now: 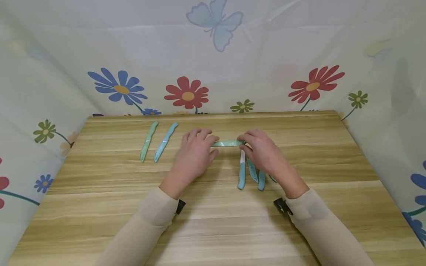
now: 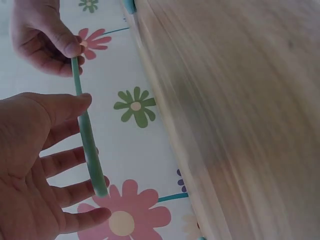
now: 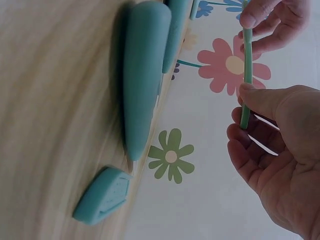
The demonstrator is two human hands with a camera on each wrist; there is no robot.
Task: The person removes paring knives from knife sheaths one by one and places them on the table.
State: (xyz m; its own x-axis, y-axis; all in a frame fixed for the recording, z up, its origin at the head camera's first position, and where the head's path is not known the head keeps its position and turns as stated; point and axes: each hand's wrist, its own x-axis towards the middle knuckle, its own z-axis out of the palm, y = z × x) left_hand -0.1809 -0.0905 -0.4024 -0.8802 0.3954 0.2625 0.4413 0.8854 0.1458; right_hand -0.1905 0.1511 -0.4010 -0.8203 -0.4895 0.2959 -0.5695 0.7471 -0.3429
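A green paring knife with its sheath [image 1: 229,143] spans the space between the two hands, raised over the table. My left hand [image 1: 196,151] pinches it at the handle [image 2: 90,152], thumb on one side and fingers on the other; the head view hides most of that handle. At the sheath's tip end, my right hand [image 1: 264,149] grips between thumb and fingers. Below the right hand lie a bare-bladed blue knife [image 1: 242,175], a blue slotted sheath [image 1: 253,171] and a second blue knife handle [image 1: 261,181], its blade covered by the hand.
On the table's left, a sheathed green knife [image 1: 148,142] and a sheathed blue knife [image 1: 165,142] lie side by side. Part of a green item [image 1: 273,179] peeks out beside the right wrist. A flower-printed curtain [image 1: 266,55] stands behind the wooden table [image 1: 100,207].
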